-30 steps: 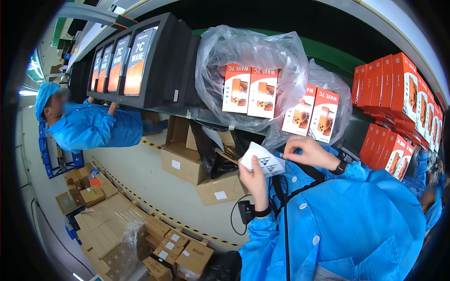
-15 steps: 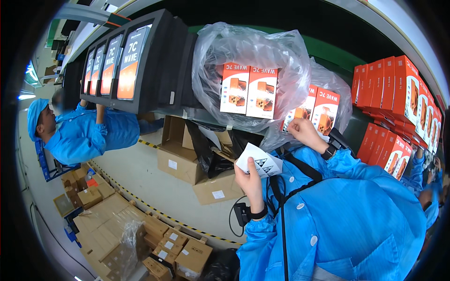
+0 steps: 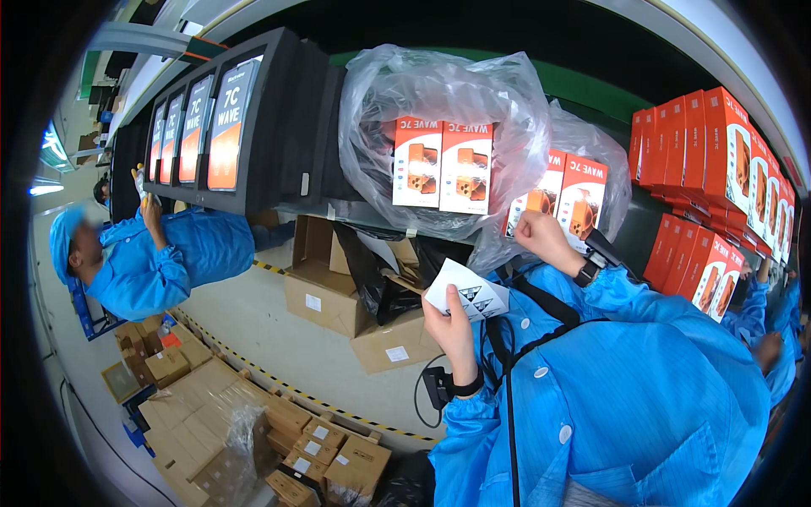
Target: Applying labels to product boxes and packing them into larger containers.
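Note:
My left hand point(image 3: 452, 329) grips a sheet of white stickers point(image 3: 466, 290) printed with black triangular marks, its thumb on top. Over the right-hand pair of orange-and-white phone boxes point(image 3: 583, 196), my right hand point(image 3: 549, 240) is closed with its fingers curled together. Whatever it pinches, if anything, is hidden. A clear plastic bag point(image 3: 610, 139) lies around that pair. Left of it, another two phone boxes point(image 3: 465, 169) sit in a second open clear plastic bag point(image 3: 367, 110).
Stacked orange phone boxes point(image 3: 667, 152) stand at the right. A black foam tray point(image 3: 279, 110) at the left holds several phones point(image 3: 228, 127). Below are an open carton point(image 3: 317, 291) and pallet boxes point(image 3: 346, 465). A co-worker in blue point(image 3: 169, 262) stands far left.
My right hand's fingers have curled in more tightly over the boxes. My left hand keeps the sticker sheet in place. The co-worker's hands have shifted beside the foam tray.

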Demonstrator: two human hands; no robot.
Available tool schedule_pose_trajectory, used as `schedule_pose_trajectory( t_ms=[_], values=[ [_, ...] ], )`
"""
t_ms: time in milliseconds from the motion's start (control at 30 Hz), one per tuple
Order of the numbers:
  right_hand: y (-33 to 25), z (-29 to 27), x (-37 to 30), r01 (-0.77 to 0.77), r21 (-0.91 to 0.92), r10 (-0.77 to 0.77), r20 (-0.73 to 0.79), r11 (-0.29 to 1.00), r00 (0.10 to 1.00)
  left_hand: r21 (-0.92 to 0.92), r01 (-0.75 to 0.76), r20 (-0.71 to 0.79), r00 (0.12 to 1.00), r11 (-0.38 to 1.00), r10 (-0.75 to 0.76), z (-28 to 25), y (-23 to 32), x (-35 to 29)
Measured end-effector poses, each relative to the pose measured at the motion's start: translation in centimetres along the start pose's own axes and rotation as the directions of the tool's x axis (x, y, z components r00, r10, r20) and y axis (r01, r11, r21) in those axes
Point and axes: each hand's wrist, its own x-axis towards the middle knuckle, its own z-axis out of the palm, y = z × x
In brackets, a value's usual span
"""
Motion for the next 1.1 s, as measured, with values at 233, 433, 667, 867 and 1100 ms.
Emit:
schedule_pose_trajectory(
  t_ms=[233,433,667,867,1100],
  values=[
    [-1.5,-1.5,-1.4,-0.171,0.269,0.043,0.422,0.948,0.906,-0.028,-0.036,0.046,0.998,0.999,0.037,-0.5,1.2,-1.0],
    [-8.5,-2.8,-2.8,-0.226,0.528,-0.158,0.585,0.818,0.796,-0.235,0.039,0.258,0.966,0.971,0.024,-0.9,2.1,-0.3],
    [-12.3,-3.1,-2.1,-0.151,0.546,-0.026,0.303,0.824,0.953,-0.344,0.087,0.314,0.949,0.935,0.027,-1.6,3.2,0.3],
    [-13.4,-2.8,-1.3,0.258,0.372,-0.349,0.203,0.892,0.915,-0.228,-0.020,0.358,0.928,0.974,0.102,-2.3,3.3,1.9],
    [-13.8,-2.5,0.4,0.224,0.377,-0.323,0.224,0.899,0.920,-0.200,0.003,0.486,0.869,0.980,0.096,-2.2,2.3,4.2]
  ],
)
